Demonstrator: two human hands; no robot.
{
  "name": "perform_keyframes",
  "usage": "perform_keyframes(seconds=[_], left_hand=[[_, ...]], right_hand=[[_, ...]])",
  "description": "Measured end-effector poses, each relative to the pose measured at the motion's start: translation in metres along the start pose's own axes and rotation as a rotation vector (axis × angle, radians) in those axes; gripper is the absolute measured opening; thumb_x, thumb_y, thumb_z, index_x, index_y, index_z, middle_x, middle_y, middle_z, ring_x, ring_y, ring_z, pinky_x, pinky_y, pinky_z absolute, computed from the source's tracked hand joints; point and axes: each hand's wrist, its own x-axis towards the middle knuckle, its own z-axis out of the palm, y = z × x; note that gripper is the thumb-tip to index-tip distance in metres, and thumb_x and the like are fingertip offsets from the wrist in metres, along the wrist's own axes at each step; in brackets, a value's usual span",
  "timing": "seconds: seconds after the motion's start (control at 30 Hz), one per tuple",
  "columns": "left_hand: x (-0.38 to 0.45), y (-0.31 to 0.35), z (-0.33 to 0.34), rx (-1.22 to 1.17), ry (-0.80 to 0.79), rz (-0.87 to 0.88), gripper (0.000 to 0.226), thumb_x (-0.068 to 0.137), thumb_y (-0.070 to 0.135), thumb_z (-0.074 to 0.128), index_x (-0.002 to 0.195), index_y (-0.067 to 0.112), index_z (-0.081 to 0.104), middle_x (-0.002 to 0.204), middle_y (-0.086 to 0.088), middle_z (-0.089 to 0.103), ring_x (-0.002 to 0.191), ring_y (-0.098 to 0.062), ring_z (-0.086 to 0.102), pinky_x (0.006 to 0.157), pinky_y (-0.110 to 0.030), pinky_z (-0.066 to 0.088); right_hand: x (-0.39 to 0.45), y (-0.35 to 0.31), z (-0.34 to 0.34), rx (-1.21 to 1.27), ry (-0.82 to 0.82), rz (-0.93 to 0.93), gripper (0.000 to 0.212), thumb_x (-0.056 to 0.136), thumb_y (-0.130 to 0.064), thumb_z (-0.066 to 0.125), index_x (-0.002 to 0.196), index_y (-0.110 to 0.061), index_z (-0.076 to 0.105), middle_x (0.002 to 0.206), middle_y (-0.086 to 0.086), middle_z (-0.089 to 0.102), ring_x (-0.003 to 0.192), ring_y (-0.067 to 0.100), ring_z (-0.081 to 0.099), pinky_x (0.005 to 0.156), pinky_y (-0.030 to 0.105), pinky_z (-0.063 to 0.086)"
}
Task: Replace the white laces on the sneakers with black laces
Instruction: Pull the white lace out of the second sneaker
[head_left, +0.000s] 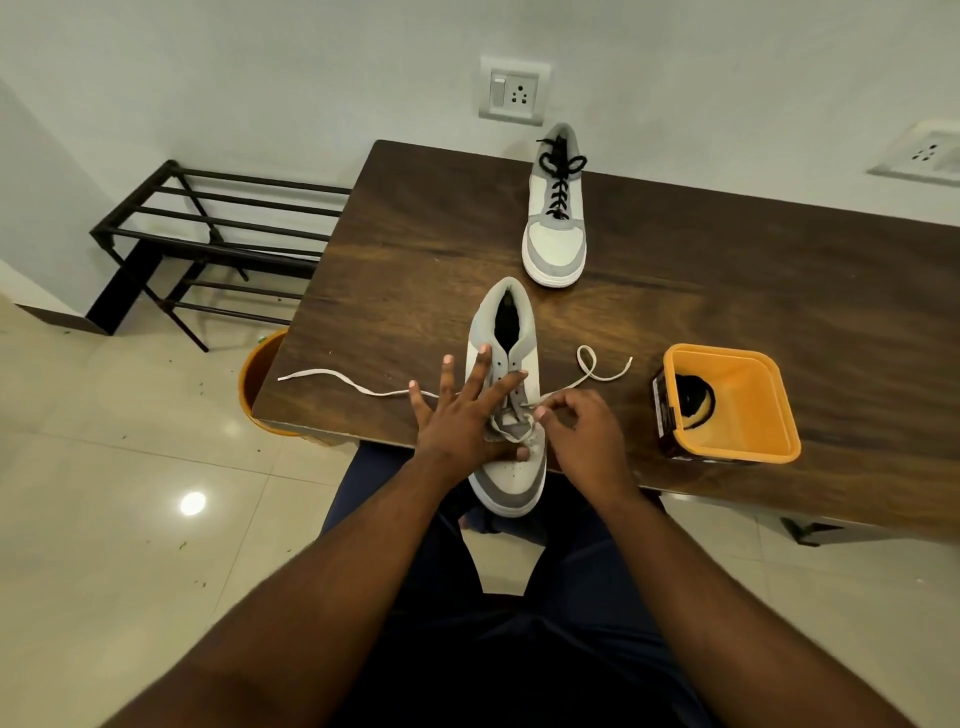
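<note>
My left hand (457, 415) lies flat with fingers spread across the near sneaker (511, 410), pressing it down at the near edge of the surface (415, 249), its toe hanging over that edge toward me. My right hand (582, 421) sits just right of the shoe, its grip closed in a pinch on the white lace (363, 385) close to the lowest eyelets. One loose end of that lace trails left across the surface; the other curls in a loop to the right. Further right stands an orange tub (748, 415) with something dark, black and yellow, inside. Farther back, toe pointing at me, rests the far sneaker (556, 244), threaded with a black lace (560, 176) tied in a bow. Left of the surface a black metal rack (208, 228) stands on the floor.
</note>
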Motion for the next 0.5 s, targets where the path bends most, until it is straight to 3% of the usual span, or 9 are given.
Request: perform_keyframes(seconds=[0.07,0.17,0.4,0.5], left_hand=[[-0.001,0.0,0.0,0.011,0.003,-0.003,0.104,0.068,0.076,0.065,0.14,0.066,-0.009,0.154,0.019,-0.036,0.144,-0.032,-0.03,0.106,-0.074,-0.012],[-0.002,-0.001,0.001,0.03,0.01,0.001,0.103,0.068,0.079,0.062,0.141,0.066,-0.01,0.153,0.018,-0.037,0.144,-0.033,-0.03,0.106,-0.075,-0.011],[-0.002,-0.001,0.001,0.018,0.015,-0.004,0.103,0.068,0.078,0.063,0.14,0.067,-0.009,0.154,0.019,-0.035,0.144,-0.033,-0.029,0.106,-0.075,-0.011],[-0.002,-0.003,0.002,-0.004,0.026,0.005,0.101,0.068,0.075,0.065,0.139,0.068,-0.007,0.152,0.022,-0.037,0.145,-0.033,-0.028,0.106,-0.075,-0.011]], right_hand=[[0.006,-0.002,0.004,0.002,-0.044,0.038,0.011,0.088,-0.032,0.066,0.085,-0.021,0.066,0.086,-0.008,0.063,0.081,0.01,0.061,0.078,0.041,0.053],[0.012,-0.009,0.01,-0.053,-0.127,0.087,0.016,0.087,-0.032,0.068,0.079,-0.019,0.063,0.073,-0.008,0.062,0.068,0.007,0.058,0.063,0.029,0.048],[0.017,-0.003,0.009,0.028,-0.164,0.159,0.018,0.087,-0.018,0.068,0.07,-0.012,0.066,0.07,0.001,0.066,0.067,0.014,0.057,0.065,0.032,0.045],[0.017,0.008,-0.007,0.142,-0.147,0.302,0.014,0.088,-0.014,0.066,0.074,-0.014,0.066,0.073,-0.001,0.065,0.069,0.013,0.056,0.063,0.027,0.043]])
